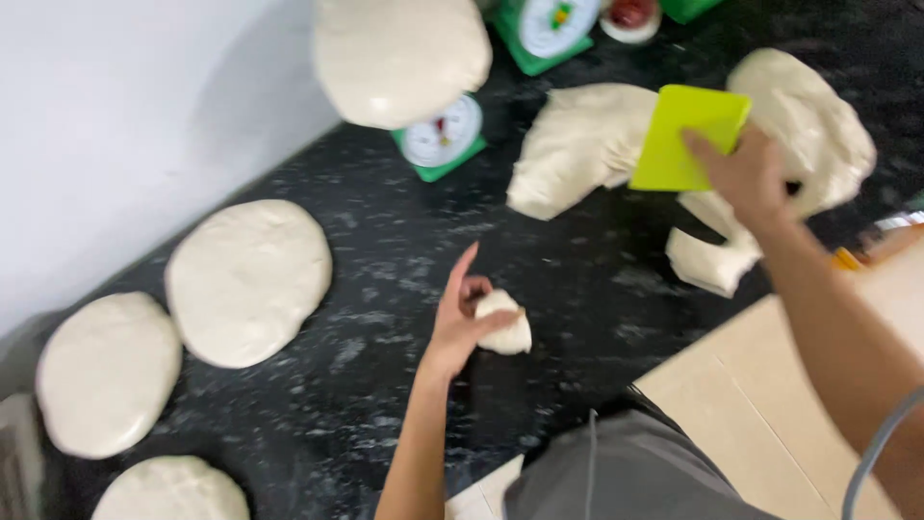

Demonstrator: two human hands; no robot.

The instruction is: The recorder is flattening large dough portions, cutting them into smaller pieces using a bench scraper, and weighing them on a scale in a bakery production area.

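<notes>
Black speckled stone bench (404,241), white wall (115,116) | your left hand (462,323) grasps small dough lump (507,332) | your right hand (746,173) grips yellow-green plastic scraper (685,135) | green scales (441,140) beyond

Bright, even light; motion blur softens the whole frame.

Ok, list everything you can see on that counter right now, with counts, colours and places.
flat dough rounds: three, pale, left along the wall
dough ball: one, pale, on the near scale
scales: two, green with white dials, top centre
big dough mass: one, pale, top right, cut into pieces
small dough piece: one, pale, centre
scraper: one, yellow-green, on the big dough
counter: one, black speckled
left hand: holds the small dough piece
right hand: holds the scraper
</notes>
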